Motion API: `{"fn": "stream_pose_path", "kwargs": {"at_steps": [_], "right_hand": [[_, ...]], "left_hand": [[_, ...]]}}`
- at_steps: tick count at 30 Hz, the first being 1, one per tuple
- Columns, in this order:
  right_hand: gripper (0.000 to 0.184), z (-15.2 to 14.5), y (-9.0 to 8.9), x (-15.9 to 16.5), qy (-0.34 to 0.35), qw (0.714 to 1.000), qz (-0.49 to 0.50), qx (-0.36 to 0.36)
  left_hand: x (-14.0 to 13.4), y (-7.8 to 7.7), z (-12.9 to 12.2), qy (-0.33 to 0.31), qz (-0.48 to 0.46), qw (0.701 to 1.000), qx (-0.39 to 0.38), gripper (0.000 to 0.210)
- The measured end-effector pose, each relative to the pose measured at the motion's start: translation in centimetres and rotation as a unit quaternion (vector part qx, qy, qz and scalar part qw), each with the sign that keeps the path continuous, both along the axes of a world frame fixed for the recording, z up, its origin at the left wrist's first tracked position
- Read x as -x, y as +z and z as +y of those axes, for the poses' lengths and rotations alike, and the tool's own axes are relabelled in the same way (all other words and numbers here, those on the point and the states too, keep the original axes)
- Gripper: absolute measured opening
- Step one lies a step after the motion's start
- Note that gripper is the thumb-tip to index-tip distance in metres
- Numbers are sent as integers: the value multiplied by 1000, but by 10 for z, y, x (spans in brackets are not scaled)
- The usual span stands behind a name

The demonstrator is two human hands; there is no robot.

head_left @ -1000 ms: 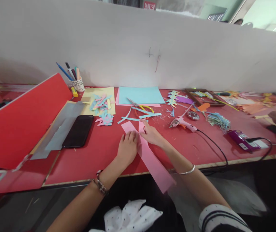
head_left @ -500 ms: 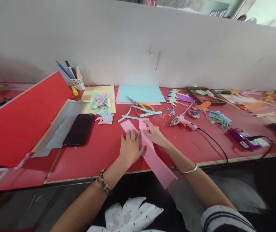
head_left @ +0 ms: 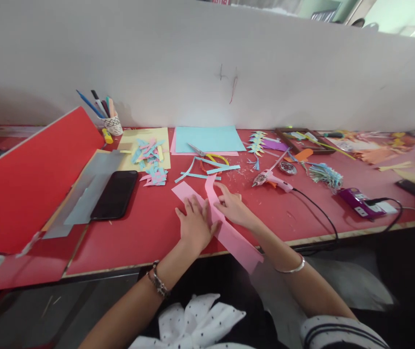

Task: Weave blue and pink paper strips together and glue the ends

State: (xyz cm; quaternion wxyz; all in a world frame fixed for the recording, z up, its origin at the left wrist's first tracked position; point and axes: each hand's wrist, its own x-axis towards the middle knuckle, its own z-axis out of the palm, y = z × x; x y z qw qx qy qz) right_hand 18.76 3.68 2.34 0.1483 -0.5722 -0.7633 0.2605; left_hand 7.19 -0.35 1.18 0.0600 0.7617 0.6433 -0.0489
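Note:
A long pink paper strip (head_left: 239, 246) lies at a slant across the table's front edge, its near end jutting out over my lap. My left hand (head_left: 194, 224) rests on it, palm down and fingers spread. A narrower pink piece (head_left: 210, 188) curls up along the strip's right side. My right hand (head_left: 233, 208) has its fingers closed on this narrow piece, close to my left fingertips. Whether the two pink parts are still joined is hidden under the hands. Just beyond them lie thin blue paper strips (head_left: 223, 169) and scissors with yellow-and-red handles (head_left: 216, 159).
Left are a black phone (head_left: 115, 195), a red folder (head_left: 36, 179) and a pen cup (head_left: 113, 125). Cut paper pieces (head_left: 149, 152) lie on a yellow sheet. Blue sheets (head_left: 210, 139) sit behind. Right are a pink glue gun (head_left: 272, 181), its cable and a purple power strip (head_left: 360, 202).
My right hand has shifted slightly down and the narrow pink piece now stands up in a longer curl. The left hand stays on the paper, fingers a bit more spread.

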Motion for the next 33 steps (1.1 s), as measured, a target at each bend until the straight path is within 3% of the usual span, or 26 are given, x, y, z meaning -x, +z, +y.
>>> {"fn": "stream_pose_path", "kwargs": {"at_steps": [10, 15, 17, 22, 27, 33], "right_hand": [[56, 5, -13, -15, -31, 999, -26, -23], [78, -6, -7, -9, -47, 999, 11, -13], [81, -12, -5, -3, -29, 999, 14, -7], [66, -19, -3, 5, -11, 999, -46, -24], [60, -14, -6, 4, 5, 1000, -18, 14], [58, -13, -12, 1, 26, 1000, 16, 2]], "left_hand": [[10, -4, -7, 35, 9, 999, -26, 60], [13, -6, -9, 53, 18, 998, -40, 60], [14, -8, -9, 40, 13, 996, -73, 58], [21, -17, -13, -35, -26, 985, -166, 39], [23, -24, -25, -131, -81, 974, -169, 38], [19, -25, -35, -91, -81, 981, -153, 44]]}}
